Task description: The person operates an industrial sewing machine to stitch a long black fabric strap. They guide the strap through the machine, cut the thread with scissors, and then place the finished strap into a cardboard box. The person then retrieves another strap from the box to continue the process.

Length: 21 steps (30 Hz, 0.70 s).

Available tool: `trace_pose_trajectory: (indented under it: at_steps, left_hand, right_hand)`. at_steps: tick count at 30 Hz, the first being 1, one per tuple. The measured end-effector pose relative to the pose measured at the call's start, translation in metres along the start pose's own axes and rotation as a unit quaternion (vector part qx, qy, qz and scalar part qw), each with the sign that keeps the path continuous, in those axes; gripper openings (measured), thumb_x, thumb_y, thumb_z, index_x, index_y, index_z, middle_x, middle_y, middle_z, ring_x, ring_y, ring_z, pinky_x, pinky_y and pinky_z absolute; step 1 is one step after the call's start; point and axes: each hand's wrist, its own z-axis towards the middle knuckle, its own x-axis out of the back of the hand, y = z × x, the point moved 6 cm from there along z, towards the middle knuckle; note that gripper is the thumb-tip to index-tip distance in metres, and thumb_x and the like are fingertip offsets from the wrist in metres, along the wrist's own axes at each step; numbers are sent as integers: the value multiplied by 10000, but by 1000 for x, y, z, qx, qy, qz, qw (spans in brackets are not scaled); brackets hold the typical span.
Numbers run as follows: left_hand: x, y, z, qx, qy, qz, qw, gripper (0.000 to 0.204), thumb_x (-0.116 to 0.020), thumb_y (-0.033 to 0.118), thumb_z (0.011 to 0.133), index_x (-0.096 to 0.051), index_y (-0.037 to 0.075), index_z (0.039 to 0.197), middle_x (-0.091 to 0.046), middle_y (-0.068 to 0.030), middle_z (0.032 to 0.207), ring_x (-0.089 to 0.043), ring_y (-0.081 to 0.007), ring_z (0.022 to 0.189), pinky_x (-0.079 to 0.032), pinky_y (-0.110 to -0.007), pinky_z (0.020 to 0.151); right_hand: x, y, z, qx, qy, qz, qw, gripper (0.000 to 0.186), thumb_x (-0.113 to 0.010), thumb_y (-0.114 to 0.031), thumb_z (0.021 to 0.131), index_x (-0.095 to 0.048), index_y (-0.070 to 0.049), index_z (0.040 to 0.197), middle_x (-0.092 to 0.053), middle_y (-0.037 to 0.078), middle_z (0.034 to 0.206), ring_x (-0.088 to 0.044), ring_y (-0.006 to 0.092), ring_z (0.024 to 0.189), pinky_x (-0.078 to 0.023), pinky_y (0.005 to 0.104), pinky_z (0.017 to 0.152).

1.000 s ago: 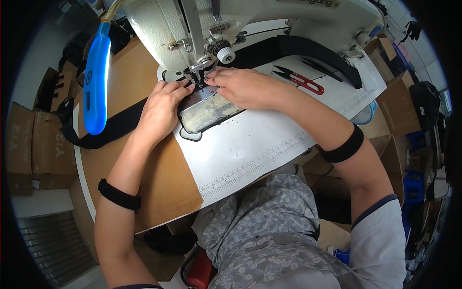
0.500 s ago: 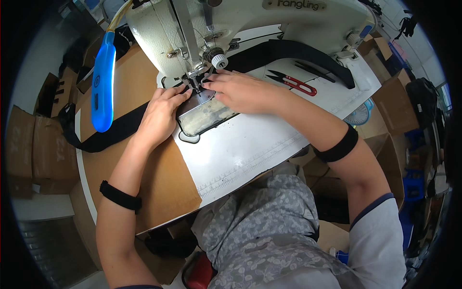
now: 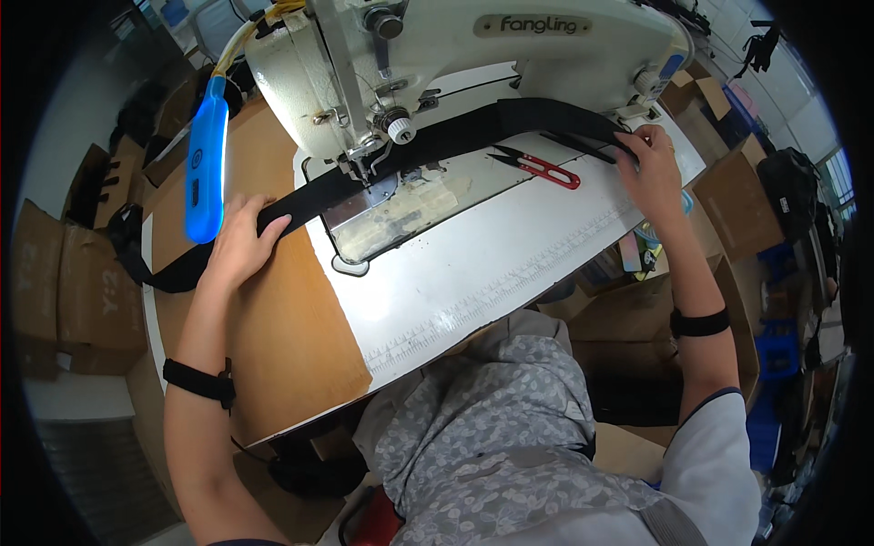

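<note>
A long black fabric strap [image 3: 446, 136] runs across the bed of a white sewing machine [image 3: 437, 45], passing beneath the needle and presser foot. On the left, my left hand [image 3: 241, 244] grips the strap, thumb on top and fingers at its far edge. My right hand [image 3: 652, 173] has hold of the strap's right end, its fingers bent round it; the fingertips are partly hidden. Red-handled thread snips [image 3: 553, 173] lie on the white tabletop [image 3: 455, 300], between the strap and the table's near edge. A dark slender tool [image 3: 579, 146] lies beside them, partly under the strap.
A blue lamp [image 3: 206, 164] hangs above the table's left part. Brown board [image 3: 273, 355] covers that side, and a printed ruler runs along the near edge. Cardboard boxes [image 3: 102, 300] stand at left, with another open box [image 3: 742, 200] at right.
My right hand has left the needle area and moved right to the strap's end. My left hand has slid left along the strap. The strap now shows fully under the presser foot.
</note>
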Motion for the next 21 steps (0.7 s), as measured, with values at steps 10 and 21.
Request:
trace_pose_trajectory:
  at_steps: [10,21]
  left_hand:
    - [8,-3,-36,76,-51,-78,993,398,-744,247,698,-540,-48,870,-566,-161,756,-578,-298,778,-444,-363,725]
    - [-31,80,-124,218,-115,-576,780,350,-655,-46,754,-461,-37,1045,-634,-110,888,-626,-117,769,-519,-242,739]
  right_hand:
    - [9,-77,10,33,-2,159,987,185,-532,-167,848,-621,-9,884,-614,173,681,-591,361,638,-469,416,632]
    - [-50,-174,24,-160,-241,530,797,605,-605,-260,837,-379,70,1291,-431,260,1230,-456,283,1107,-376,394,928]
